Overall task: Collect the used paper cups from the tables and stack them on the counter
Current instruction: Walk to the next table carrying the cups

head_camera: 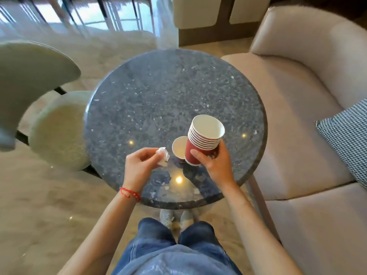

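While the right hand grips the cup stack, leaving one cup on the table, the left hand pinches what looks like a tissue.

No legible text, label, brand, number or sign appears on any surface; the red paper cups carry no readable print.

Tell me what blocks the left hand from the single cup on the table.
Nothing lies between them on the round table. But the left hand already pinches a crumpled tissue, so it is not free. The single cup stands beside the stack of cups that the right hand grips.
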